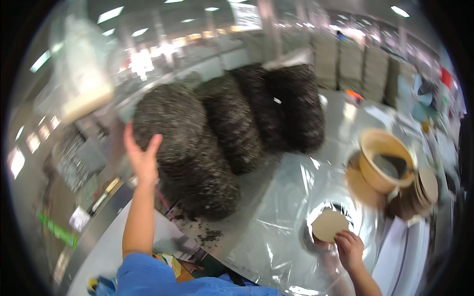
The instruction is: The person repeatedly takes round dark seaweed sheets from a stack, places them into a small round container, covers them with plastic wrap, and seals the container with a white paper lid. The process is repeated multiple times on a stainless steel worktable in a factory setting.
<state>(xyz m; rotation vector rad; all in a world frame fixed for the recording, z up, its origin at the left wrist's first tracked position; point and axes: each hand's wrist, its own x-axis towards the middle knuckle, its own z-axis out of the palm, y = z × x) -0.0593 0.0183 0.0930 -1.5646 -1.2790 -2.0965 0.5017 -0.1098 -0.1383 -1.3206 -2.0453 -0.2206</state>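
My left hand (143,159) is raised with thumb and fingers spread against the near left end of a tall stack of dark, dried sheets (177,122), perhaps seaweed. Between the fingers and thumb of my right hand (349,246) is the edge of a round tan disc (329,225). The disc is over clear plastic film or bags (281,222) lying on the metal table. More dark stacks (233,122) stand beside the first one, leaning slightly.
A tan plastic tub (387,159) stands at the right, beside a stack of round discs (426,188). Wrapped stacks (351,66) line the back. Dark crumbs (209,235) lie near the table's front edge. A brush-like tool (105,196) and a green strip (56,230) are at the left.
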